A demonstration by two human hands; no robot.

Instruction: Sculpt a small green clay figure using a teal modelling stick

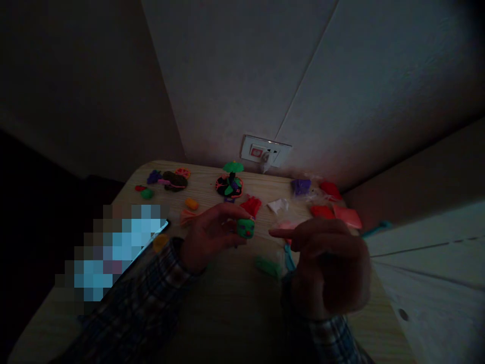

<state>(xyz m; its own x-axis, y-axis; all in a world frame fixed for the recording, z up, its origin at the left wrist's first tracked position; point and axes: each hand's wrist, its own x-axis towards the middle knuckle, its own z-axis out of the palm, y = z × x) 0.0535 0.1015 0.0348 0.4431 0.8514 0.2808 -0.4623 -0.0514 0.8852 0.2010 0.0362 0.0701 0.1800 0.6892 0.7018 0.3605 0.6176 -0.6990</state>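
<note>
In the middle of the view my left hand [212, 235] pinches a small green clay head [245, 228] between thumb and fingertips. The head has dark eye marks and a small red nose. To its right, apart from it, is my right hand [329, 265], index finger stretched toward the head. Its other fingers are bent, and I see nothing held in them. Below the head, a green clay packet [268, 266] lies on the wooden table [227, 323]. A blue tool [289, 258] rests beside my right hand.
A clay piece with a green umbrella-like top [233, 167] stands at the back. Red clay [251, 205], a purple packet [301, 187] and red packets [330, 190] lie to the right. At the left is a lit, blurred screen [125, 253]. A wall socket [265, 150] holds a plug.
</note>
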